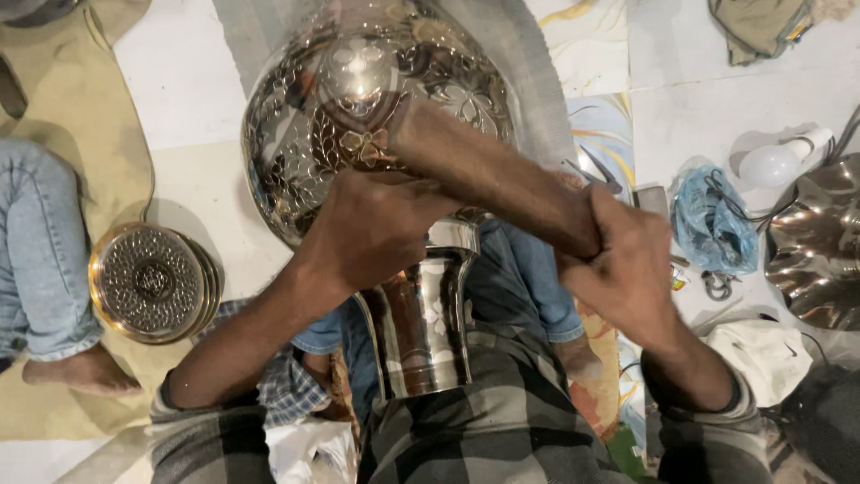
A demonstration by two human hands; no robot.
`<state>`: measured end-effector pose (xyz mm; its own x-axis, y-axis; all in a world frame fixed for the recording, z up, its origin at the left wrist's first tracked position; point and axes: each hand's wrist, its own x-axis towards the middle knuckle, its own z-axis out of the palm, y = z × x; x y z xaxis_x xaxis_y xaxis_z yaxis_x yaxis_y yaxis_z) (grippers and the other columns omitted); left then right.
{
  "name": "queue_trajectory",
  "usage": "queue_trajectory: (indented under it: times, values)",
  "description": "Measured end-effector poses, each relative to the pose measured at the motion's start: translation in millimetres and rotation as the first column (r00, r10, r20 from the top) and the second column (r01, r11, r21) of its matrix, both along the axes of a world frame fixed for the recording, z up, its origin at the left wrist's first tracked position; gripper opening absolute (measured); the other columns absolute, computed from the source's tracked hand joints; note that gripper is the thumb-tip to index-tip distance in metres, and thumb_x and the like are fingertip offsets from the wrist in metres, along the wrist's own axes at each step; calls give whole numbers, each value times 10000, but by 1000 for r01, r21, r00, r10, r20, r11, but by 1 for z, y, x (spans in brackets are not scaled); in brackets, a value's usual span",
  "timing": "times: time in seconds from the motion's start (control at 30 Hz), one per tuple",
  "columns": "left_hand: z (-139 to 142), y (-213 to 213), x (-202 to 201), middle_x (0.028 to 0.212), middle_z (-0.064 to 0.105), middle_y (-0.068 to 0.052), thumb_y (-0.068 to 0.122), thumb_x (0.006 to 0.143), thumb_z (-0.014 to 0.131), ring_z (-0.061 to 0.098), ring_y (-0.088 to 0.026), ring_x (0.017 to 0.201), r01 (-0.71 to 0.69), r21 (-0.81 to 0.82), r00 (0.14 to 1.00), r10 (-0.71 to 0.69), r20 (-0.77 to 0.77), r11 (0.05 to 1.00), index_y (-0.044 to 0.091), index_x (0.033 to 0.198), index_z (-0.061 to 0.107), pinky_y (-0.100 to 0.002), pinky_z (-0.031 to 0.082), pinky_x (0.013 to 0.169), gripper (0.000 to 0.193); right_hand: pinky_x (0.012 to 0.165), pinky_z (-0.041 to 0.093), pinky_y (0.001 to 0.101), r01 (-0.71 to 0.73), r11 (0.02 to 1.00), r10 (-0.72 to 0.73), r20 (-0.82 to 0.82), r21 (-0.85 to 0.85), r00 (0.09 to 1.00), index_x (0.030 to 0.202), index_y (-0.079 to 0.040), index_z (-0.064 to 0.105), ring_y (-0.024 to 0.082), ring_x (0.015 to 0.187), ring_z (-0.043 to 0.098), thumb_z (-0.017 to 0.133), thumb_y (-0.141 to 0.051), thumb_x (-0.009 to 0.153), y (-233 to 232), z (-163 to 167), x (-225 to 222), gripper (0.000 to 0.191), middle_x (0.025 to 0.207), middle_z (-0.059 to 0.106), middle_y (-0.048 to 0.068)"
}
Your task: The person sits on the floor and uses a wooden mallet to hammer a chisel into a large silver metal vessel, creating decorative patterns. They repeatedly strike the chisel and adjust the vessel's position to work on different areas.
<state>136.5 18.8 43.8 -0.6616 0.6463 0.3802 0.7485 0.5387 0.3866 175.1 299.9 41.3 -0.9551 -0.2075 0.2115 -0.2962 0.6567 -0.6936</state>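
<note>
Head view: right hand (627,260) fingers clenched round wooden mallet (493,175), left hand (376,229) palm-down, gripping engraved metal pot (358,99).

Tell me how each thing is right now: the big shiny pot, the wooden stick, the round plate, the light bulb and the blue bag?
Shiny engraved pot: lying tilted on the lap, steadied by the left hand.
Wooden stick: gripped by the right hand, tip against the pot.
Round patterned plate: flat on the floor, untouched.
Light bulb: on the floor; lit or not, I cannot tell.
Blue bag: crumpled.
</note>
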Motion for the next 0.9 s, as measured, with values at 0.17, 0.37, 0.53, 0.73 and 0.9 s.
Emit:
queue_trajectory:
  times: [0.17,0.37,0.53,0.73,0.9]
  values:
    - [-9,-3,13,834,778,-16,-9,862,608,682,-116,589,-137,-84,987,143,68,987,162,989,762,-265,563,486,263,537,455,390,-38,983,51,72,-182,996,1008,23,575,301,535,562,667,-84,669,-5,17,-11,368,675,581,140]
    - [-17,-2,38,785,727,-63,36,705,662,659,-186,607,-368,207,930,359,82,906,60,1086,757,-371,560,560,394,531,420,449,-269,940,253,102,211,962,982,17,560,356,555,555,753,-115,613,19,51,-30,437,673,560,152]
    - [-24,5,61,794,701,-83,-9,752,639,685,-198,692,-536,307,843,517,149,786,38,985,732,-373,576,648,256,418,393,355,-347,936,331,194,56,924,930,-36,515,165,495,544,695,-124,702,3,86,-43,303,580,546,26]
    - [-43,8,66,742,658,-98,51,778,678,644,-191,611,-520,493,848,492,199,697,-54,897,635,-354,572,573,164,316,308,356,-434,769,468,48,470,882,828,-46,531,156,385,406,690,-40,749,-18,97,-53,178,552,495,19]
    - [-51,6,66,582,580,-22,-9,823,628,520,-129,442,-599,311,801,548,241,738,-23,809,671,-321,486,423,47,311,305,343,-406,706,487,18,581,873,870,-50,545,150,415,414,683,-22,784,-25,96,-57,165,594,520,24]
